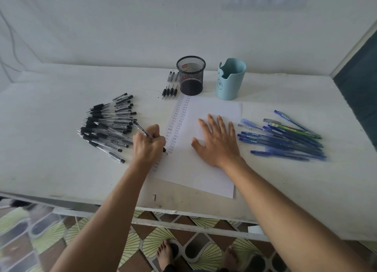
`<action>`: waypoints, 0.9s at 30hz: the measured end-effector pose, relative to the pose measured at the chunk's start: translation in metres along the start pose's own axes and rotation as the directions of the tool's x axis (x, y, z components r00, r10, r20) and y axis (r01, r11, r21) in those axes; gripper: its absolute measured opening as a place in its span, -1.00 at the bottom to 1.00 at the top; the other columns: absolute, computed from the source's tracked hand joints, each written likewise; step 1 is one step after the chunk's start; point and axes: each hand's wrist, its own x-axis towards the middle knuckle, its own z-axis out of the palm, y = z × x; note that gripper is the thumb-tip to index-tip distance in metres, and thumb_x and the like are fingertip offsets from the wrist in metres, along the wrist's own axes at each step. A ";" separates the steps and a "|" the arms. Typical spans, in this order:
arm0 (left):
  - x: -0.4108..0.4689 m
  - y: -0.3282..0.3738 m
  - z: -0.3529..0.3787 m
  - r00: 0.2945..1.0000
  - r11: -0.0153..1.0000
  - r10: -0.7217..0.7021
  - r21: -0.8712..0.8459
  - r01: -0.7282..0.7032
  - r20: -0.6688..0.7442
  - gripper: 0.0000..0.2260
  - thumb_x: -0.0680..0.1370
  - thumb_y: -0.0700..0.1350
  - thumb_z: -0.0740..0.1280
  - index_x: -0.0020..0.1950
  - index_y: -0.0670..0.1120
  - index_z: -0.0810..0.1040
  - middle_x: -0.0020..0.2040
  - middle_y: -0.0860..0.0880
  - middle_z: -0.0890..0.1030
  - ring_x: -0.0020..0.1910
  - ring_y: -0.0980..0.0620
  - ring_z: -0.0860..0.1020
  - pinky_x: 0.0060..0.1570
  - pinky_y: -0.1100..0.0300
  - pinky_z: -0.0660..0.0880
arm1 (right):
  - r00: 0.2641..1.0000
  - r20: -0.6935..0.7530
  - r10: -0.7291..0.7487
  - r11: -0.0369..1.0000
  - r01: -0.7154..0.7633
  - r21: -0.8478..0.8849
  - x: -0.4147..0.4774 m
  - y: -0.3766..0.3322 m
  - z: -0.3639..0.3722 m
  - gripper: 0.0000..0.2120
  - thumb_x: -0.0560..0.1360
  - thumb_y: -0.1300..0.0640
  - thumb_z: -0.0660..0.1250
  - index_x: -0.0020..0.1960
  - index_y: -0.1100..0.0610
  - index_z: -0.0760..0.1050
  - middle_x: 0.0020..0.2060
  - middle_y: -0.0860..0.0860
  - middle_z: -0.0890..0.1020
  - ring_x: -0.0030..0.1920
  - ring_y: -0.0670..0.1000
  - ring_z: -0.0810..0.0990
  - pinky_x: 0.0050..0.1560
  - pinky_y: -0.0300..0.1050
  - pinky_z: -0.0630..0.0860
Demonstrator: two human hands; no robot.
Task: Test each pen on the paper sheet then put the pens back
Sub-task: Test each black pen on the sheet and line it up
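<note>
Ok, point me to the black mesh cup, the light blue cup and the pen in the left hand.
black mesh cup (191, 82): head view, front of its mesh wall.
light blue cup (228, 86): head view, front wall.
pen (142, 130): head view, barrel above the left hand (149, 145).

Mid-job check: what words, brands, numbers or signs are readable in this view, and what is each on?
"test": handwritten repeatedly in two columns down the left side of the paper sheet.
Blue pens: pale print on the barrels, too blurred to read.
Black pens: no print legible.
Blue cup: a drawn face, no words.
Mesh pen holder: red spot inside, unreadable.
</note>
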 end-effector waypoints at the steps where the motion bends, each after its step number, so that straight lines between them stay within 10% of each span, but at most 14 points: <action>1: -0.001 0.001 0.000 1.000 1.000 0.006 -0.001 -0.006 0.000 -0.80 0.22 -0.28 0.25 -0.34 -0.17 0.20 -0.47 0.04 0.18 -0.42 0.02 0.21 -0.41 0.13 0.16 | 1.000 0.001 0.000 1.000 0.000 0.000 0.000 0.000 0.000 -0.33 0.61 -0.28 -0.05 0.63 -0.05 -0.08 0.63 0.03 -0.10 0.61 0.14 -0.19 0.54 0.25 -0.25; 27: -0.003 0.003 0.000 0.998 1.000 0.019 0.001 -0.019 0.053 -0.79 0.23 -0.27 0.24 -0.37 -0.12 0.18 -0.49 0.10 0.14 -0.44 0.07 0.14 -0.46 0.15 0.06 | 1.000 -0.005 -0.005 1.000 0.005 0.000 -0.001 -0.001 -0.001 -0.33 0.61 -0.28 -0.05 0.63 -0.03 -0.08 0.63 0.04 -0.09 0.61 0.15 -0.18 0.54 0.26 -0.23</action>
